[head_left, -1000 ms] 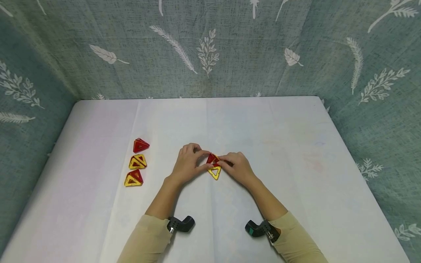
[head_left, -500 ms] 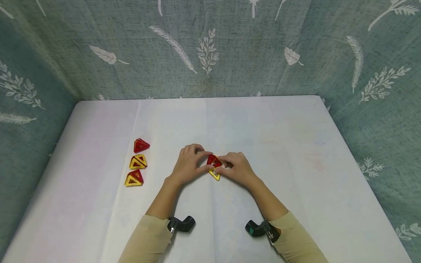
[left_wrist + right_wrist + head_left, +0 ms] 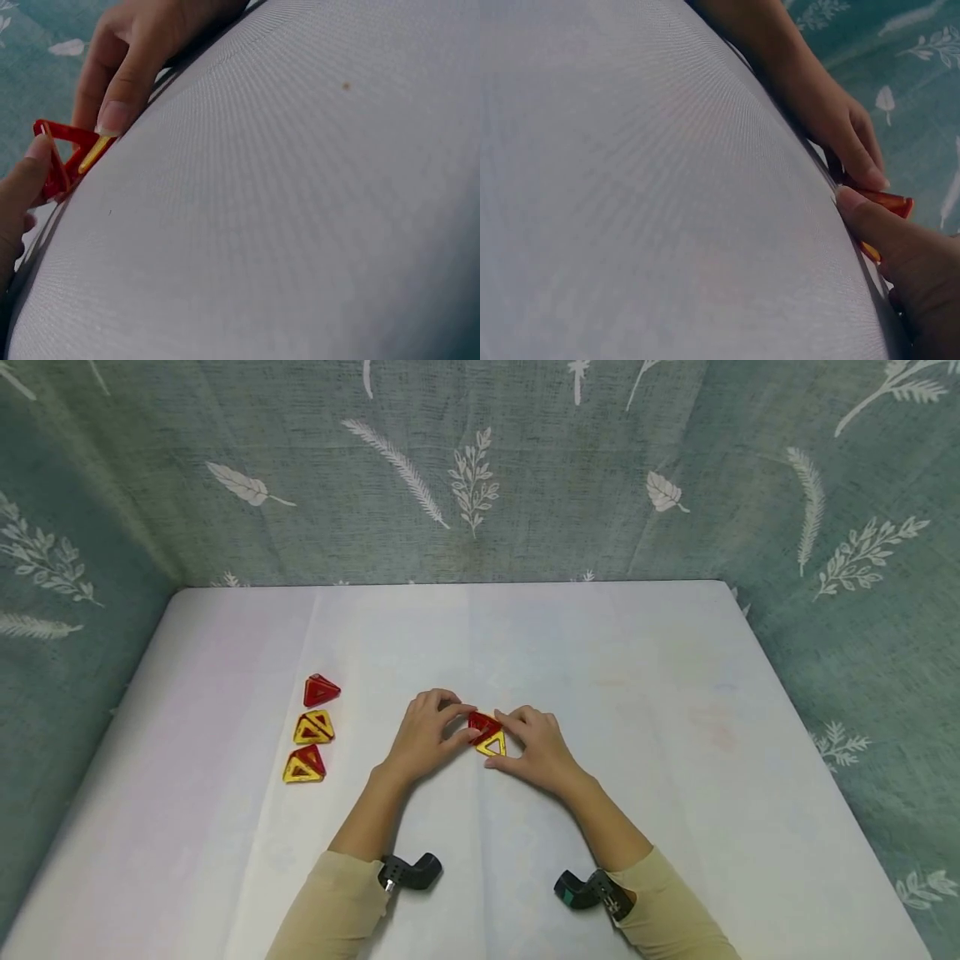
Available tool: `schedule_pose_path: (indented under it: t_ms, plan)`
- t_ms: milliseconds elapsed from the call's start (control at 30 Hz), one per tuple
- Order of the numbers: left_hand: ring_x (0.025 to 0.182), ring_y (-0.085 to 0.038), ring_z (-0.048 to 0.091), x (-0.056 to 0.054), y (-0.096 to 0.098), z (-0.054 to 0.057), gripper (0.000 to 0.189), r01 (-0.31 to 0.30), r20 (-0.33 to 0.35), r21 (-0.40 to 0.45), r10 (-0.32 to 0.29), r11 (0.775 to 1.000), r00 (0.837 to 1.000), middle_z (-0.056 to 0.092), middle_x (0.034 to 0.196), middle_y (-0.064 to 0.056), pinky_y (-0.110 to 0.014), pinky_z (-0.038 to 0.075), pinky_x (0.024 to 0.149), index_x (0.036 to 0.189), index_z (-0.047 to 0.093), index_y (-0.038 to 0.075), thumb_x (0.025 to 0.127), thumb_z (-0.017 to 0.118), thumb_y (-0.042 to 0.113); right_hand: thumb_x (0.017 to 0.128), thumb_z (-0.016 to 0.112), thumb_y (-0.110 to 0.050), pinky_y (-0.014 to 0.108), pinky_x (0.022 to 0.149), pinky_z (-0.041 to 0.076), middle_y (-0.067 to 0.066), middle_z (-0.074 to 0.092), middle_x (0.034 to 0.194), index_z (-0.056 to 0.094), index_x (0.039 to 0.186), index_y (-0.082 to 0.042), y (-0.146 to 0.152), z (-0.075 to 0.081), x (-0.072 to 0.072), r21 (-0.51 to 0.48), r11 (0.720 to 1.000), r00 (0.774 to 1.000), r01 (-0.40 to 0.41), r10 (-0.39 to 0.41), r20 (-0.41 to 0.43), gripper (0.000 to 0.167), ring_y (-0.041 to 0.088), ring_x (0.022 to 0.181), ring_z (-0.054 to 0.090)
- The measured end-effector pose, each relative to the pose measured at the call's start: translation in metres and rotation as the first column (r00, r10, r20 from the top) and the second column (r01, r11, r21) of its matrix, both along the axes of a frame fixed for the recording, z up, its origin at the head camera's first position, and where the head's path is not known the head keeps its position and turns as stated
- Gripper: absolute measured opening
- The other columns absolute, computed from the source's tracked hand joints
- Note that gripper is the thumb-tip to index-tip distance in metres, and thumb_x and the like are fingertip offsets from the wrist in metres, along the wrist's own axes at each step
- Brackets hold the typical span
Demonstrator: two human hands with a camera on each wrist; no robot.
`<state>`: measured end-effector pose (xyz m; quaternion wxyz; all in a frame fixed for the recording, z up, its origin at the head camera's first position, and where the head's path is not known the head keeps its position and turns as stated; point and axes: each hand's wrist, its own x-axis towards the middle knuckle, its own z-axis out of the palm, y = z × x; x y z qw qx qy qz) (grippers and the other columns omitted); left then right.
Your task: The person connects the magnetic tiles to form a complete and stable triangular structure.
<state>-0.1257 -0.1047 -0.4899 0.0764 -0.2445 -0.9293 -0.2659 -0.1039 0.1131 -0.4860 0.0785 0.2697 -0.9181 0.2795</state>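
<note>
In the head view my left hand (image 3: pixel 427 731) pinches red triangular magnetic tiles (image 3: pixel 482 725), standing joined at an angle, between thumb and index finger. A yellow triangular magnetic tile (image 3: pixel 492 746) with an open centre adjoins their near side. My right hand (image 3: pixel 546 750) pinches the yellow tile, thumb at its near corner and index finger at the far right of the red tiles. The left wrist view shows the right thumb (image 3: pixel 116 112) pressing the edge of the yellow tile (image 3: pixel 94 154), beside the upright red tile (image 3: pixel 58 169). In the right wrist view, the hands partly hide the tiles.
Left of the hands, three small tile pyramids stand in a column on the white table (image 3: pixel 637 652): a red one (image 3: pixel 321 691), a mostly yellow one (image 3: pixel 313 727) and a red-and-yellow one (image 3: pixel 304 765). Green leaf-patterned cloth (image 3: pixel 525 468) surrounds the table.
The yellow tile has swung from pointing toward the person to lying closer against the red tiles. My right thumb has moved down to its near corner. The left hand has barely moved.
</note>
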Motion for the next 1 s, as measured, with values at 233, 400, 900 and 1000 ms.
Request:
schedule_pose_path:
  t_ms: [233, 400, 900, 1000]
  plan:
    - [0.116, -0.027, 0.046, 0.000, -0.002, 0.000, 0.050, 0.035, 0.004, 0.010, -0.035, 0.999, 0.999, 0.054, 0.122, -0.008, -0.047, 0.034, 0.099, 0.122, 0.065, 0.020, 0.079, 0.071, 0.045, 0.071, 0.080, -0.042, 0.039, 0.078, 0.039, 0.007, 0.057, 0.101, 0.058, 0.129, -0.003, 0.004, -0.001, -0.003, 0.013, 0.999, 0.999, -0.035, 0.035, -0.030, 0.073, 0.019, 0.087, 0.052]
    - [0.114, -0.027, 0.047, 0.000, -0.004, 0.000, 0.047, 0.016, 0.020, 0.078, -0.018, 0.997, 1.000, 0.056, 0.119, -0.008, -0.046, 0.036, 0.098, 0.114, 0.069, 0.016, 0.075, 0.077, 0.041, 0.068, 0.082, -0.038, 0.040, 0.078, 0.040, 0.007, 0.057, 0.096, 0.067, 0.117, -0.006, 0.009, -0.003, -0.006, -0.006, 1.000, 0.997, -0.021, 0.021, -0.080, 0.060, 0.019, 0.084, 0.051]
    - [0.110, -0.027, 0.051, 0.001, -0.002, 0.000, 0.039, -0.010, -0.001, 0.121, 0.010, 0.993, 1.000, 0.059, 0.111, -0.006, -0.045, 0.039, 0.096, 0.100, 0.071, 0.012, 0.071, 0.082, 0.035, 0.070, 0.082, -0.026, 0.037, 0.074, 0.039, 0.005, 0.059, 0.089, 0.074, 0.103, -0.008, 0.013, -0.006, -0.009, -0.125, 0.992, 0.999, 0.026, -0.031, -0.042, 0.038, 0.017, 0.076, 0.051]
    - [0.109, -0.026, 0.051, 0.001, -0.002, 0.000, 0.040, 0.001, -0.004, 0.094, 0.000, 0.996, 1.000, 0.059, 0.111, -0.006, -0.045, 0.039, 0.095, 0.103, 0.072, 0.013, 0.072, 0.081, 0.036, 0.071, 0.082, -0.024, 0.037, 0.075, 0.039, 0.005, 0.060, 0.088, 0.074, 0.102, -0.007, 0.012, -0.005, -0.009, -0.154, 0.987, 0.999, 0.044, -0.043, 0.008, 0.036, 0.017, 0.077, 0.052]
